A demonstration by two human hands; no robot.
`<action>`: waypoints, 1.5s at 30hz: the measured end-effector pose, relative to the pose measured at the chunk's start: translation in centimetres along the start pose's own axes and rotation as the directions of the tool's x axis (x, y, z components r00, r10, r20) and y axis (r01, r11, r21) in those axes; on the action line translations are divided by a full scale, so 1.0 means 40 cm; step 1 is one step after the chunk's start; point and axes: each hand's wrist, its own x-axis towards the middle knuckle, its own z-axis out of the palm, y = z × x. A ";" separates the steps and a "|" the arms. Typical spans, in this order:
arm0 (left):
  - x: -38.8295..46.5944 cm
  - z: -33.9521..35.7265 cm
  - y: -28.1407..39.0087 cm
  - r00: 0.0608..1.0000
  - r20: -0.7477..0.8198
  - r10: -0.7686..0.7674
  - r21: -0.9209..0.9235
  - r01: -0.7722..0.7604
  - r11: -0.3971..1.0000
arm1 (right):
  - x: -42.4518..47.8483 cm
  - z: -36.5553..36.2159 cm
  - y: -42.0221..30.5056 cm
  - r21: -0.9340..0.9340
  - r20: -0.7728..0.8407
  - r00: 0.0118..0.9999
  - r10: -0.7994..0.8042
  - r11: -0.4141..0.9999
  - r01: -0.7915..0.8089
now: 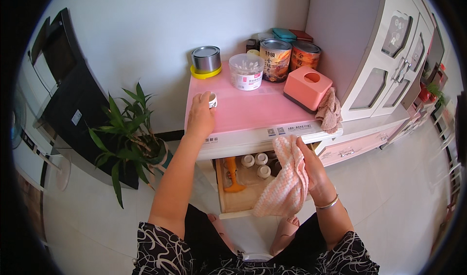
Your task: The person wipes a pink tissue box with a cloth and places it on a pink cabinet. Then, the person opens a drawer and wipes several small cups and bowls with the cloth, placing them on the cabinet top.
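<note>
My left hand (201, 116) has its fingers around a small white cup (212, 100) with a dark pattern, at the left part of the pink cabinet top (248, 110). Whether the cup touches the surface, I cannot tell. A pink and white knitted cloth (282, 183) hangs from my right hand (314, 169), over the right part of an open wooden drawer (240, 202). Inside the drawer lie several small white cups (263, 171) and an orange plastic tool (232, 176). The cloth hides part of the drawer.
A silver tin (206, 59) on a yellow lid, a plastic tub of cotton swabs (246, 72), printed cans (275, 61) and a coral tissue box (310, 87) stand farther back. A brownish cloth (329, 110) hangs at the right edge. A potted plant (140, 143) is at the left.
</note>
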 end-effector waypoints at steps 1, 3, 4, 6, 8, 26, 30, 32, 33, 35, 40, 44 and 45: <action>0.006 -0.002 0.000 1.000 0.012 -0.002 -0.001 0.002 1.000 | -0.010 -0.003 -0.005 0.011 0.003 1.000 0.004 1.000 -0.004; 0.025 -0.003 -0.006 1.000 0.013 0.003 -0.008 -0.002 1.000 | -0.018 -0.007 -0.005 0.018 0.000 1.000 0.008 1.000 -0.008; 0.039 0.002 -0.016 1.000 0.003 0.009 -0.015 -0.009 1.000 | -0.019 -0.009 -0.004 0.013 -0.006 1.000 0.007 1.000 -0.007; 0.071 0.013 -0.030 1.000 -0.002 -0.005 -0.057 0.005 0.998 | -0.015 -0.003 -0.003 0.013 -0.002 1.000 0.018 1.000 -0.018; 0.109 0.023 -0.041 0.999 0.008 -0.043 -0.126 0.044 0.991 | 0.011 0.022 -0.004 -0.060 -0.018 0.999 0.029 0.998 -0.030; 0.128 0.045 -0.029 0.943 -0.311 0.116 -0.084 -0.149 0.985 | 0.053 0.054 -0.044 -0.013 0.020 0.995 0.100 0.995 -0.100; -0.043 -0.066 0.135 0.918 -0.010 0.397 -0.399 -0.368 0.840 | -0.060 0.010 -0.085 0.009 -0.150 0.978 -0.145 0.989 0.148; -0.146 -0.085 0.185 0.774 0.198 0.601 -0.559 -0.414 0.718 | -0.103 0.025 -0.081 0.055 -0.159 0.972 -0.171 0.982 0.182; -0.189 -0.072 0.193 0.704 0.278 0.654 -0.537 -0.450 0.713 | -0.117 0.037 -0.071 0.069 -0.160 0.971 -0.175 0.980 0.188; -0.253 -0.007 0.189 0.602 0.427 0.674 -0.406 -0.539 0.738 | -0.129 -0.016 -0.061 0.095 -0.157 0.972 -0.176 0.977 0.192; -0.290 0.157 0.114 0.657 0.621 0.428 -0.044 -0.515 0.856 | -0.112 -0.088 -0.031 0.131 -0.125 0.989 -0.085 0.986 0.101; -0.280 0.214 0.092 0.646 0.732 0.215 0.082 -0.397 0.914 | -0.098 -0.128 -0.004 0.007 -0.162 0.984 -0.069 0.997 0.072; -0.288 0.228 0.082 0.652 0.726 0.218 0.085 -0.399 0.913 | -0.105 -0.091 -0.001 -0.083 -0.254 0.964 -0.082 0.995 0.063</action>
